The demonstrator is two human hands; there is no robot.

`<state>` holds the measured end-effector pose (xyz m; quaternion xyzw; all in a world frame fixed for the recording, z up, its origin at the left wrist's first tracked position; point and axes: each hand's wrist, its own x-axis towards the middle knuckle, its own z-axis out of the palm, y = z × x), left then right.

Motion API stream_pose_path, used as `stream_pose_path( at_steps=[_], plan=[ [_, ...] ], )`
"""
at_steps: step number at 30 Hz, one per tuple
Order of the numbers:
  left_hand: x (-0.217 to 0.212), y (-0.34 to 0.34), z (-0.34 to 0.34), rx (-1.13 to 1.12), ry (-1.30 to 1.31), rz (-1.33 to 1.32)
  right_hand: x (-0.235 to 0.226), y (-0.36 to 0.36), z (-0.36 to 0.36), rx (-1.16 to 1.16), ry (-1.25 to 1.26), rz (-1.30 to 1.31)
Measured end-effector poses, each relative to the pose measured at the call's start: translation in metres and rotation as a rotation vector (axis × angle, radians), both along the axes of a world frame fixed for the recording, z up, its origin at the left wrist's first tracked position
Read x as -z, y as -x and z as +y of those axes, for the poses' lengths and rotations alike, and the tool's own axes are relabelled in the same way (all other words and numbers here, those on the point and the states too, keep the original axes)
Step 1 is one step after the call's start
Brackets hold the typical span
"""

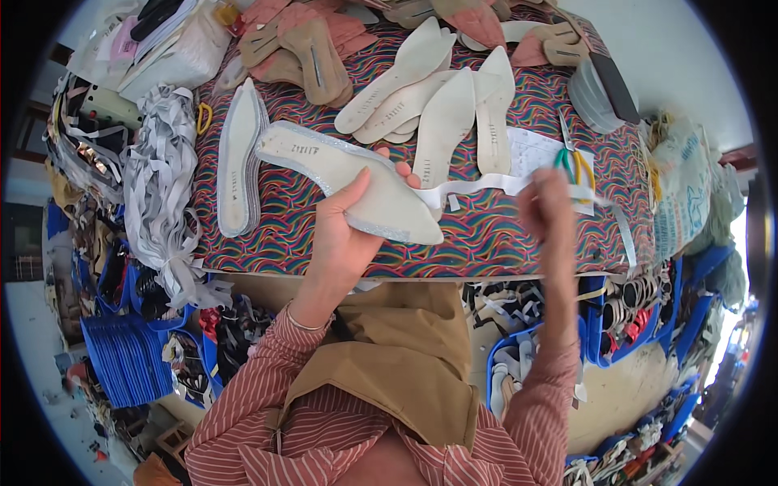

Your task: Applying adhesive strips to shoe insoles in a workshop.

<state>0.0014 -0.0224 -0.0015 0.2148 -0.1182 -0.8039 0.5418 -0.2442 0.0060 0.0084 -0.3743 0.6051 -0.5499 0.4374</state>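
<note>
- Head view: a pale pointed insole (pixel 356 182) with a silvery edge sits above the table's near edge, gripped from below by the left hand (pixel 344 235), thumb on top.
- A white strip (pixel 478 188) runs from its toe to the blurred right hand (pixel 547 206), which pinches it.
- Green-and-yellow scissors (pixel 574 162) lie just beyond on the patterned table (pixel 486 243).
- More white insoles (pixel 438 105) lie farther back.
- A silver-edged insole stack (pixel 239 158) lies to the left.

The left hand (pixel 344 235) is raised palm-up from a striped-sleeved forearm entering at six o'clock, thumb pointing to one o'clock, fingers curled in a grip. The right hand (pixel 547 206), blurred, is lifted at three o'clock, fingers pinched together.
</note>
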Motion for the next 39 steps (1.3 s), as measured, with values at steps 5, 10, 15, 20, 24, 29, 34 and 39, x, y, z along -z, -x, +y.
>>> stream_pose_path(
  at_steps=[5, 10, 15, 20, 24, 29, 34, 39],
  plan=[
    [-0.004, 0.001, 0.002, 0.001, -0.002, 0.000, 0.032, -0.079, 0.043, -0.377, -0.031, -0.755],
    [-0.006, -0.005, 0.009, -0.016, -0.006, -0.010, 0.042, -0.107, 0.045, -0.321, 0.030, -0.983],
    [-0.012, -0.008, 0.014, -0.023, -0.044, 0.044, 0.050, -0.105, 0.050, -0.336, 0.070, -0.973],
    [-0.011, -0.006, 0.019, -0.018, -0.045, -0.042, 0.038, -0.108, 0.041, -0.287, 0.092, -1.103],
    [-0.012, -0.003, 0.021, -0.004, -0.037, -0.008, 0.038, -0.101, 0.036, -0.344, 0.121, -1.042],
    [-0.020, -0.002, 0.022, 0.004, -0.009, -0.089, 0.037, -0.102, 0.040, -0.096, 0.120, -0.718],
    [-0.017, -0.004, 0.026, 0.074, 0.068, -0.194, 0.024, -0.082, 0.031, -0.266, 0.220, 0.034],
    [-0.021, 0.000, 0.023, 0.077, 0.119, -0.184, 0.020, -0.077, 0.036, -0.232, 0.428, 0.332]
  ],
)
